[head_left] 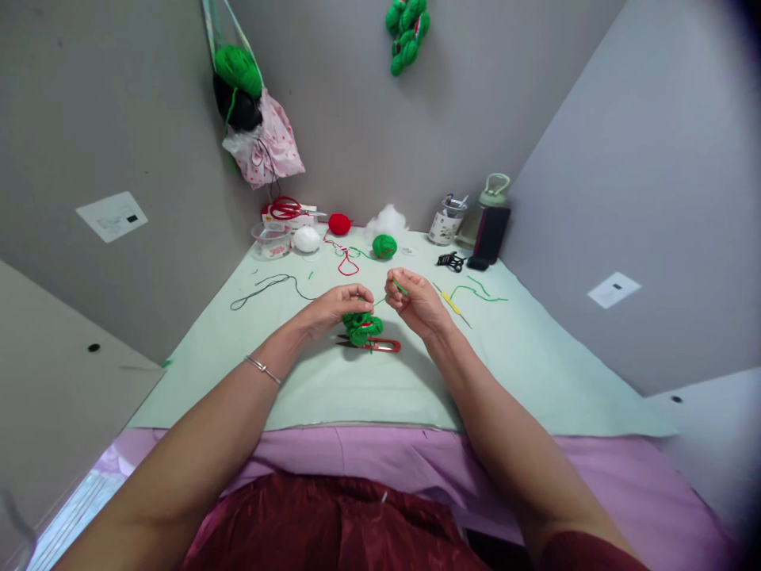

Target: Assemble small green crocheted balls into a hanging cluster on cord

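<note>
My left hand [334, 308] is closed on a small green crocheted piece [358, 327] with red and white bits on it. Its fingertips pinch the top of the piece, hiding part of it. A strand of green yarn [380, 300] stretches from there to my right hand [419, 305], whose curled fingers grip it. A bit of green shows between those fingers. Right under the crocheted piece lie orange-handled thread snips [386, 345] on the pale green cloth [297, 388]. To the right of my right hand rests a yellow-handled crochet hook [450, 302].
Behind my hands are a green yarn ball [384, 247], red yarn ball [339, 224], white ball [307, 239], stuffing [389, 220], clear tub [272, 242], red-handled scissors [286, 208], pen cup [447, 223] and bottle [493, 194]. Black cord [261, 292] lies left; cut green yarn [476, 290] right.
</note>
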### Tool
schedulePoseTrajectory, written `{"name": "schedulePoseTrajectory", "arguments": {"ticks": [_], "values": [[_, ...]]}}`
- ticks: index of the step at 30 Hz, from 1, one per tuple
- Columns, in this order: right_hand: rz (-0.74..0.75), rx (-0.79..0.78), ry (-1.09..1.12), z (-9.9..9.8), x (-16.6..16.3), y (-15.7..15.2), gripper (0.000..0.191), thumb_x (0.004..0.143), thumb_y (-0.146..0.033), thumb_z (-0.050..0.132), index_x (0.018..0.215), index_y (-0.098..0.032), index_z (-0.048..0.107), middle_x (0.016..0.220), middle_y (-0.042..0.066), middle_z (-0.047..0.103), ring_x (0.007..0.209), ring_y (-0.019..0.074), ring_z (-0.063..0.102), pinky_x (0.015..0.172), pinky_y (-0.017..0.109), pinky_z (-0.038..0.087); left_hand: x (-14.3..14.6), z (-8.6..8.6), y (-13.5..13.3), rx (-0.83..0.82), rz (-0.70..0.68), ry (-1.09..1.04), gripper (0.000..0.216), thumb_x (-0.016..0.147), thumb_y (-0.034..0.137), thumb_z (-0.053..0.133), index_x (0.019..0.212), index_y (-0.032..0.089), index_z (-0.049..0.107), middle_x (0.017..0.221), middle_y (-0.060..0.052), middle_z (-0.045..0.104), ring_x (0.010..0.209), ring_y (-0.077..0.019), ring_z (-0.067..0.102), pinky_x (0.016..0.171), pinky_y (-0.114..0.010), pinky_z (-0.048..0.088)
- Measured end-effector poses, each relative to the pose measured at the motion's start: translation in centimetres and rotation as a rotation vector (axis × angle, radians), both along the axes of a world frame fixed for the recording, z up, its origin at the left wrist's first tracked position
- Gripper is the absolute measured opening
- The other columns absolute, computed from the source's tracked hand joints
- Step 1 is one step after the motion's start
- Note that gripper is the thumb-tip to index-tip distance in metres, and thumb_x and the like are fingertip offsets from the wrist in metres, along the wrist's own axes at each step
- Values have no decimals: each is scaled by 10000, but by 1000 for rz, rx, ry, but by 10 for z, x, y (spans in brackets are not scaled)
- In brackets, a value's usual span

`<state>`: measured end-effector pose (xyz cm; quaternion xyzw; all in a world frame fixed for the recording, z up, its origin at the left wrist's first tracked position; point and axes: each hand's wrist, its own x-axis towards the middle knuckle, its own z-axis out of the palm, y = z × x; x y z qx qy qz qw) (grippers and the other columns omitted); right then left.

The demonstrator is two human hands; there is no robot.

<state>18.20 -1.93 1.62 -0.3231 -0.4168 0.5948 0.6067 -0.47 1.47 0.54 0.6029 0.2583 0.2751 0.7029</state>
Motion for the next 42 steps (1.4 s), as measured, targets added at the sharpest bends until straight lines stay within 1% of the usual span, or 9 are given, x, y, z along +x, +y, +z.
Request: {"name": "schedulePoseTrajectory", "arguments": {"ticks": [5,10,13,17,21,26,30,35,42], "values": [[-46,-9,66,4,4,2,274,666,-310,872,737,-164,651,590,-54,491,506,38,370,442,145,335,-1,0,-3,-4,-165,-13,255,763,292,760,910,172,588,774,-9,609,655,-108,530,640,-266,402],[-92,-139,143,6,7,4,229,676,-215,862,752,-151,656,585,-69,520,459,4,401,392,89,343,-4,1,-3,-19,-141,-40,291,819,415,713,920,171,589,803,-5,559,640,-90,489,603,-241,383],[-128,-229,200,3,11,7,182,711,-150,828,738,-142,648,584,-72,545,427,-16,422,377,57,359,-5,2,-2,-34,-169,-86,431,771,481,747,1053,194,592,884,-19,564,713,-113,528,631,-240,403],[-170,-266,200,-3,14,12,160,751,-127,798,751,-153,640,621,-50,606,483,1,539,476,51,482,-9,5,-2,33,-201,-66,649,650,281,854,1223,245,550,967,-28,577,835,-139,564,717,-240,431],[-210,-255,188,-9,12,13,174,736,-115,805,742,-167,639,632,-48,627,520,18,584,548,66,537,-10,5,-2,117,-212,6,577,656,198,830,1176,243,583,996,-33,599,866,-142,573,747,-251,452],[-258,-255,208,-9,7,12,206,687,-88,827,731,-171,644,632,-46,644,556,27,602,578,83,557,-6,0,1,13,-154,-46,330,759,325,777,1002,178,610,934,-56,645,811,-155,634,715,-271,488],[-221,-246,186,-7,8,11,210,697,-155,842,761,-176,644,638,-54,646,522,25,590,511,87,532,-2,1,2,-155,-9,-156,310,846,400,681,1006,146,603,828,-71,666,760,-207,680,705,-342,547],[-189,-244,167,-10,10,12,233,700,-179,852,750,-173,624,629,-54,637,503,18,582,499,76,519,0,6,3,-353,161,-286,354,901,431,609,1018,100,656,818,-60,647,680,-133,633,712,-282,552],[-288,-213,196,-16,10,16,231,690,-81,829,730,-183,626,679,-38,664,620,45,655,642,104,588,0,0,3,-262,110,-236,306,835,289,726,1076,114,658,859,-76,692,778,-181,691,730,-295,545]]}}
